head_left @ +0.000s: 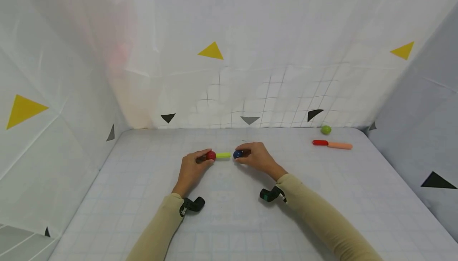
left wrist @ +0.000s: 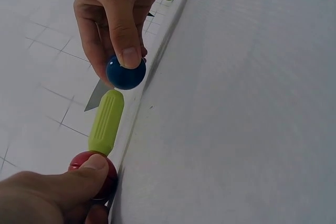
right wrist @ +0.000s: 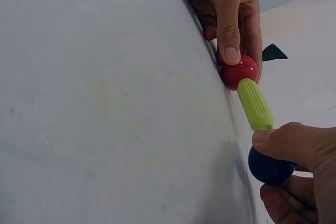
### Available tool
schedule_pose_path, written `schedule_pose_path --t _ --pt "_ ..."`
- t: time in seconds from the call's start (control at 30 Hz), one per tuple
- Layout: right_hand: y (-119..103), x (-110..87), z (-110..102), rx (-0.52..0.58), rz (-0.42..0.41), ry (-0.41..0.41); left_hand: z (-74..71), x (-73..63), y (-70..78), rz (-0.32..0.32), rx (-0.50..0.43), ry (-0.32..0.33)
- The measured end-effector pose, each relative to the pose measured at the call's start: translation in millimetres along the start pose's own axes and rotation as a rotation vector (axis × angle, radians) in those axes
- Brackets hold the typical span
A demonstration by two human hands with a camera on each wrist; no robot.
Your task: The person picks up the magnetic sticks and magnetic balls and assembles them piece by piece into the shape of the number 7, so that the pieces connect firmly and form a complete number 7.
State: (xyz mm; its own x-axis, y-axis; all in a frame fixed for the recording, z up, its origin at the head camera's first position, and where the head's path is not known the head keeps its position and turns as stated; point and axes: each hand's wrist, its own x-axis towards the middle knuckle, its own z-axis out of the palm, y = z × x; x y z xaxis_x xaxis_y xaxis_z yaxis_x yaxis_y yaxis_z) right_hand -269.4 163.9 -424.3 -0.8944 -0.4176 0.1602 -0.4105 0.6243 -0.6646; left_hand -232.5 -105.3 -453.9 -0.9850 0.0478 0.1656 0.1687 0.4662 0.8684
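Observation:
My left hand (head_left: 192, 169) pinches a red ball (head_left: 211, 155) between thumb and fingers at the middle of the table. A ribbed lime-green rod (head_left: 223, 155) sticks out from that ball toward the right. Facing its free end, my right hand (head_left: 260, 158) grips a dark blue ball (head_left: 237, 154) with thumb and fingertips. In the head view a small gap separates the rod's tip from the blue ball. The left wrist view shows the green rod (left wrist: 107, 121) pointing at the blue ball (left wrist: 126, 73), the thumb pressed on its face.
At the back right of the white table (head_left: 229, 229) lies a green ball (head_left: 326, 129). In front of it is a rod, part red, part peach (head_left: 339, 145). White sheets with yellow and black triangles wall in the table at the back and sides.

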Motion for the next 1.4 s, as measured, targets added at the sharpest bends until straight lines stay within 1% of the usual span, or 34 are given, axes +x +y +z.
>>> schedule_pose_path --t 0.17,0.4,0.6,0.8,0.93,1.23,1.4 --pt "-4.3 -0.2 1.4 0.013 -0.017 0.013 -0.6 -0.1 2.0 0.007 -0.001 -0.003" --pt "-6.3 1.6 4.4 0.008 -0.037 0.008 0.2 0.1 2.8 -0.015 -0.006 -0.009" --pt "-7.9 2.7 5.2 -0.012 -0.019 0.005 0.8 2.0 1.0 0.005 -0.003 -0.004" --pt "-7.7 2.1 5.5 -0.010 -0.010 -0.005 1.1 1.0 0.7 -0.002 0.006 -0.007" --pt "-6.8 3.0 6.6 -0.022 -0.002 -0.014 1.6 1.2 0.5 -0.004 -0.004 -0.003" --pt "-9.2 7.0 6.0 -0.072 -0.038 -0.036 0.5 0.4 0.6 -0.005 -0.011 -0.002" --pt "-9.7 5.3 5.0 -0.057 -0.043 -0.034 0.4 0.9 -0.7 -0.003 -0.010 -0.004"
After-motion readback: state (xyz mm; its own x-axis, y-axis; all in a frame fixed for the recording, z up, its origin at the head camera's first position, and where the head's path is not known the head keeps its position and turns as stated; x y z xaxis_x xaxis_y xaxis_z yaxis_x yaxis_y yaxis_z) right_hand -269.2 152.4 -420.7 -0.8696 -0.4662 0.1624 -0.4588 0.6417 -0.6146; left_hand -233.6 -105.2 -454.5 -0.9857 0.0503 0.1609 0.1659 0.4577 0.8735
